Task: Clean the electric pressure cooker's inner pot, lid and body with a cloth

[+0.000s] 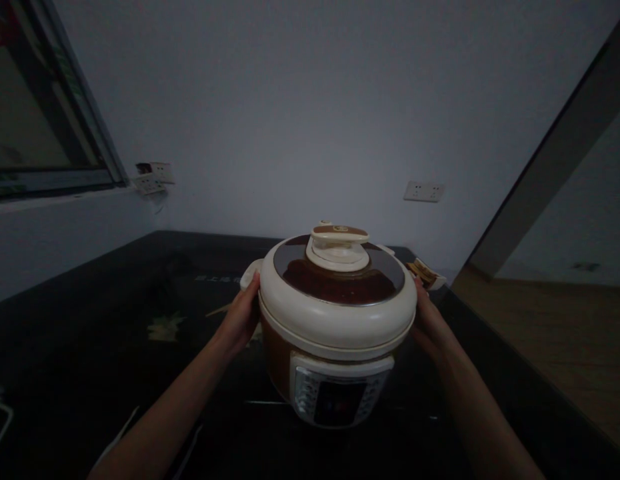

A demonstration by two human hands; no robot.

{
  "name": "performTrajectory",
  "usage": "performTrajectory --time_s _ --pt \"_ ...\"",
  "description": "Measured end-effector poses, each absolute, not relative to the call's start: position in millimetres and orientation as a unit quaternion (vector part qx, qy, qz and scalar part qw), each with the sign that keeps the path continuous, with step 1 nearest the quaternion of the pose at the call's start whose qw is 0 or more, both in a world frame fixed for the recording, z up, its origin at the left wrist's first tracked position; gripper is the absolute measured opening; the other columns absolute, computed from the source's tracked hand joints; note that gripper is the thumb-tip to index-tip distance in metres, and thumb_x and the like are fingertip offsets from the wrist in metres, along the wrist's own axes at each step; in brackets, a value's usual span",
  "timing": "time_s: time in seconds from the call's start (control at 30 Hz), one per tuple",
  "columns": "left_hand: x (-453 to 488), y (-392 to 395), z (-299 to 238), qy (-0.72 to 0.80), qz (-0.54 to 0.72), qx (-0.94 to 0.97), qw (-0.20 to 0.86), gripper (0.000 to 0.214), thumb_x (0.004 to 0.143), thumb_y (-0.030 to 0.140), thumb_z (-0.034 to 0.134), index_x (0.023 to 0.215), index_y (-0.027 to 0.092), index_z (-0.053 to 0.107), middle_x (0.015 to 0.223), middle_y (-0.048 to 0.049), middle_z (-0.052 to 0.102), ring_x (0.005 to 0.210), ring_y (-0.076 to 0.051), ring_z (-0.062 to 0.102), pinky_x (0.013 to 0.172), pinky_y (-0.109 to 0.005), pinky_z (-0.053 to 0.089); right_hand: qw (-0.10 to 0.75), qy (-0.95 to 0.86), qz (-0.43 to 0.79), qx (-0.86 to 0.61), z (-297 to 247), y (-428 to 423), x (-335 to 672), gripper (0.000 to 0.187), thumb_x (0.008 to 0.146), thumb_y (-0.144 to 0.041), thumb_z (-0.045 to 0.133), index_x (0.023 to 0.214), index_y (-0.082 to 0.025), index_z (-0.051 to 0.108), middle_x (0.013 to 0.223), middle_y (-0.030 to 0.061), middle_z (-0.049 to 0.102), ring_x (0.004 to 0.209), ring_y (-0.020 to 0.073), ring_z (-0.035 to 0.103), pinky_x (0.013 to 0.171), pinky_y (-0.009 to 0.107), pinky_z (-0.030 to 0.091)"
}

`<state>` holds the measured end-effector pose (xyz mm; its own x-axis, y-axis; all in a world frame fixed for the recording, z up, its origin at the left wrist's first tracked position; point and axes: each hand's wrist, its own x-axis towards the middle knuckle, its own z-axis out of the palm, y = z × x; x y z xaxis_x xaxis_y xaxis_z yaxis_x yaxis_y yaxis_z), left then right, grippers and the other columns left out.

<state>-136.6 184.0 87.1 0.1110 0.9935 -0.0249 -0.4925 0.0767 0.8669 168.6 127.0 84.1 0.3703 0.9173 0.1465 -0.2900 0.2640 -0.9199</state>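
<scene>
An electric pressure cooker (335,327), cream and brown with a control panel on its front, is in the middle of the view over the black countertop. Its lid (340,283) is on, with a knob-like handle on top. My left hand (245,310) grips the cooker by its left side handle, thumb along the rim. On the opposite side, my right hand (427,317) holds the right side, its fingers partly hidden behind the body. Whether the base touches the counter, I cannot tell in this dim light.
The black countertop (200,373) meets a pale wall with a socket (424,191) on the right and loose-looking sockets (153,179) at left. A small leafy-looking item (165,328) lies left of the cooker. White cord (0,413) shows at the left edge.
</scene>
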Motion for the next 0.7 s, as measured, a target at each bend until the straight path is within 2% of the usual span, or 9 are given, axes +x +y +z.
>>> performTrajectory --time_s 0.17,0.43,0.7 --pt "-137.2 183.4 87.1 0.341 0.572 0.376 0.645 0.044 0.075 0.055 0.069 0.103 0.021 0.071 0.108 -0.0076 0.074 0.122 -0.028 0.057 0.106 -0.036 0.043 0.712 -0.340 0.430 -0.438 85.8 126.0 166.4 0.061 0.068 -0.065 0.070 0.117 -0.031 0.062 0.132 0.0005 0.061 0.136 0.0257 0.042 0.112 0.045 0.036" --pt "-137.0 186.4 86.5 0.334 0.567 0.380 0.650 0.045 0.078 0.054 0.067 0.108 0.021 0.070 0.110 -0.0063 0.073 0.119 -0.026 0.059 0.104 -0.033 0.044 0.705 -0.365 0.422 -0.437 84.3 124.7 166.8 0.053 0.074 -0.062 0.066 0.118 -0.031 0.063 0.128 -0.0004 0.064 0.131 0.0246 0.048 0.109 0.044 0.040" --pt "-135.5 192.6 82.6 0.315 0.568 0.400 0.647 0.053 0.078 0.056 0.065 0.116 0.019 0.067 0.115 -0.0091 0.071 0.118 -0.027 0.060 0.104 -0.034 0.044 0.705 -0.372 0.421 -0.433 83.9 123.7 163.2 0.048 0.078 -0.061 0.062 0.115 -0.030 0.064 0.124 0.0002 0.067 0.129 0.0247 0.050 0.109 0.043 0.040"
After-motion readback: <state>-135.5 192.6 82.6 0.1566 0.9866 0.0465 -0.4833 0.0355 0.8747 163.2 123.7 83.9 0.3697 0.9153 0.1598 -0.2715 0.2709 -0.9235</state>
